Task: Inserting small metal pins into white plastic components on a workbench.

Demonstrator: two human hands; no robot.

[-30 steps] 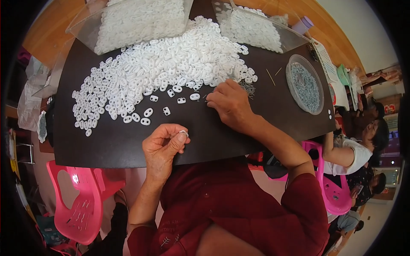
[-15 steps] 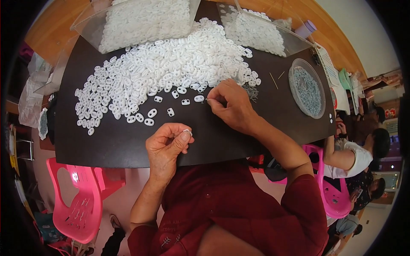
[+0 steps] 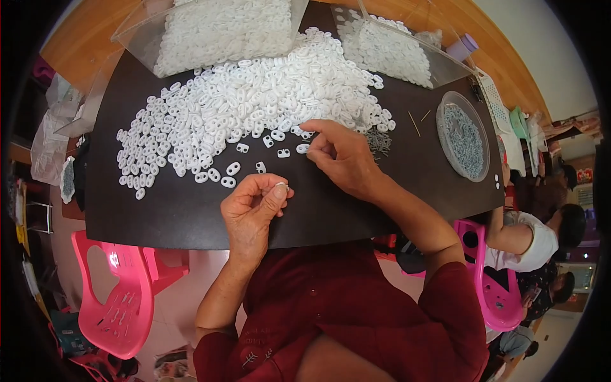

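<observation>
Head view, looking down: a dark tabletop (image 3: 191, 216) is seen with a broad heap of white oval pieces (image 3: 254, 108) spread across its far half. A single small white piece (image 3: 280, 186) is pinched between the thumb and fingertips of the left hand (image 3: 251, 213), which is raised just above the near edge of the table, apparently so that the piece can be worked on close to the body. The right hand (image 3: 344, 156) is laid on the table at the near edge of the heap, its fingers curled narrowly and its fingertips touching a loose white piece (image 3: 303, 148); whether that piece is actually gripped cannot be told. A few stray pieces are scattered between the two hands, seemingly pulled out of the heap to be within easy reach.

Two clear plastic containers are set at the far side: the left container (image 3: 210, 32) is filled with more white pieces, and the right container (image 3: 394, 44) holds a thinner layer of them. A round clear dish (image 3: 464, 134) at the right is filled with small grey metal parts, and a little cluster of the same metal parts (image 3: 380, 140) lies just beside the right hand. A pink plastic chair (image 3: 121, 299) is seen at the near left, and another person (image 3: 528, 239) is seated at the right.
</observation>
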